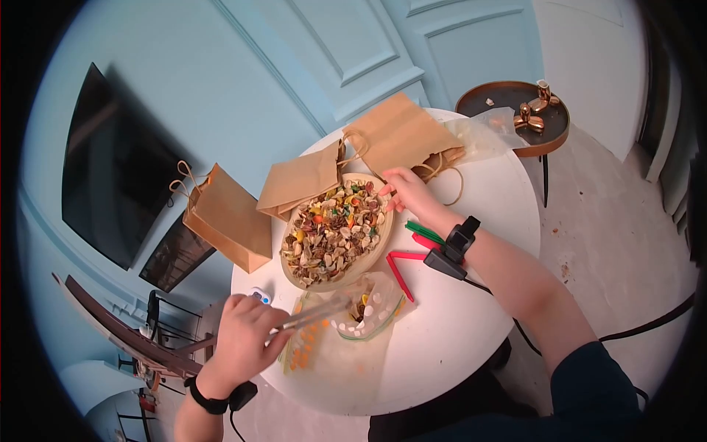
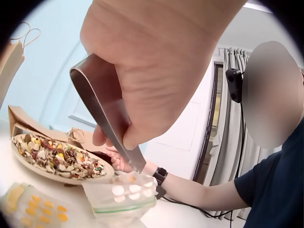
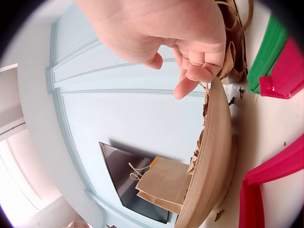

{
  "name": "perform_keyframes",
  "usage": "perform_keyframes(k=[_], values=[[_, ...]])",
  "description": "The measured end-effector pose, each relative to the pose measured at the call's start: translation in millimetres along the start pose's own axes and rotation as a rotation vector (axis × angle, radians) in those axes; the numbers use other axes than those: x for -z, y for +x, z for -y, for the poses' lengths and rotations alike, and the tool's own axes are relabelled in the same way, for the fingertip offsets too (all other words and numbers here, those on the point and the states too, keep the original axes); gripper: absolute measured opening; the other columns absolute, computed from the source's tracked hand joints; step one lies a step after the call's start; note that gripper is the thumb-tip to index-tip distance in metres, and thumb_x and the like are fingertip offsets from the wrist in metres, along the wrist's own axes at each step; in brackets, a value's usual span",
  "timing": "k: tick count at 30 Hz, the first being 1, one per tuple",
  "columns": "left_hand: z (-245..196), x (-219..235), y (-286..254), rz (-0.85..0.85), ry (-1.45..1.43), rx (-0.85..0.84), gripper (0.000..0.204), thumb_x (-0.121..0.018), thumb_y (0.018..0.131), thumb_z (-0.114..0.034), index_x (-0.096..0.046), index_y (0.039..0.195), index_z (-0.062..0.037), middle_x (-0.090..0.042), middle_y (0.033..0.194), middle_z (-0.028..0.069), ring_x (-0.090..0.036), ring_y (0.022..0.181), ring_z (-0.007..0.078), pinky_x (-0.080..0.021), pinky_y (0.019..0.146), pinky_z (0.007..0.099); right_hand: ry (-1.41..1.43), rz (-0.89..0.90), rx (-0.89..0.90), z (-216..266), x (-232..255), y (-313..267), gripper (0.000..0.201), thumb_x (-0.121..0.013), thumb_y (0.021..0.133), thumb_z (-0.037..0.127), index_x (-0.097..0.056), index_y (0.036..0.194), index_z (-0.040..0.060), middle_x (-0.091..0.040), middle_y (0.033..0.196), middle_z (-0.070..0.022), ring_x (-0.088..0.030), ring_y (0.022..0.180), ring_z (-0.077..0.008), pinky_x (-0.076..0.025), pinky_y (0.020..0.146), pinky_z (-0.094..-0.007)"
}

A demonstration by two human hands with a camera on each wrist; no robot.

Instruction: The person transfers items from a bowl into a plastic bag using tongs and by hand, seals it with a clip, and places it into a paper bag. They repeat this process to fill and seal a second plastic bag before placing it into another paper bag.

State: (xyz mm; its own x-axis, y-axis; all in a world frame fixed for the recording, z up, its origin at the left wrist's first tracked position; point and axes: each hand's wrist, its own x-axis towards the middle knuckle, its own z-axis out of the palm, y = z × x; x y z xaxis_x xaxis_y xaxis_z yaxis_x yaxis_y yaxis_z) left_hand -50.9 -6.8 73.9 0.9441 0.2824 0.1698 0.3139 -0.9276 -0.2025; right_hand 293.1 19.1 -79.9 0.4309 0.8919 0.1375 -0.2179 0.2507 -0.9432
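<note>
Oval pale-wood dish [image 3: 213, 156] of multicoloured dried petals [image 1: 331, 239], on my round white counter [image 1: 449, 353]. Left hand [image 1: 247, 339]: mine, gripping silver metal tongs [image 2: 108, 88], tips at a clear white-dotted plastic zip bag [image 1: 387, 313], dish's near side. Right hand [image 1: 412, 195]: mine, loose-fingered, by dish's rim. Step, I judge: bagging petals; next calls for parting the tips.

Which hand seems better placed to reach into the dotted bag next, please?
Probably the left hand: its tweezers point at the dotted bag, while the right hand is by the plate.
</note>
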Motion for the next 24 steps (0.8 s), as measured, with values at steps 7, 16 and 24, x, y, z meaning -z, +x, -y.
perform_keyframes(k=[7, 16, 24], values=[[4, -2, -4, -0.044, 0.014, 0.009, 0.021, -0.072, 0.071, -0.018, -0.062, 0.086, -0.0073, -0.060, 0.075, 0.0048, -0.054, 0.077, 0.0263, -0.038, 0.077, 0.0386, -0.012, -0.011, -0.017, 2, -2, -2, 0.036, -0.040, 0.097, 0.027, -0.044, 0.123, 0.0017, -0.060, 0.096, -0.0096, -0.058, 0.063, -0.0116, -0.042, 0.055, -0.0231], [70, -58, 80, -0.090, 0.257, 0.014, 0.020, -0.069, 0.073, -0.023, -0.059, 0.080, -0.0080, -0.060, 0.074, 0.0050, -0.054, 0.079, 0.0244, -0.039, 0.078, 0.0378, -0.005, -0.006, -0.032, 3, -1, -1, 0.037, -0.040, 0.097, 0.028, -0.042, 0.124, 0.0023, -0.059, 0.098, -0.0103, -0.058, 0.063, -0.0114, -0.042, 0.055, -0.0231], [93, -87, 106, -0.043, 0.274, -0.015, 0.018, -0.069, 0.074, -0.022, -0.060, 0.080, -0.0080, -0.060, 0.074, 0.0053, -0.055, 0.081, 0.0247, -0.039, 0.081, 0.0374, 0.019, 0.004, -0.018, 2, 0, -1, 0.036, -0.040, 0.097, 0.027, -0.043, 0.123, 0.0016, -0.059, 0.097, -0.0101, -0.058, 0.064, -0.0116, -0.042, 0.055, -0.0230]])
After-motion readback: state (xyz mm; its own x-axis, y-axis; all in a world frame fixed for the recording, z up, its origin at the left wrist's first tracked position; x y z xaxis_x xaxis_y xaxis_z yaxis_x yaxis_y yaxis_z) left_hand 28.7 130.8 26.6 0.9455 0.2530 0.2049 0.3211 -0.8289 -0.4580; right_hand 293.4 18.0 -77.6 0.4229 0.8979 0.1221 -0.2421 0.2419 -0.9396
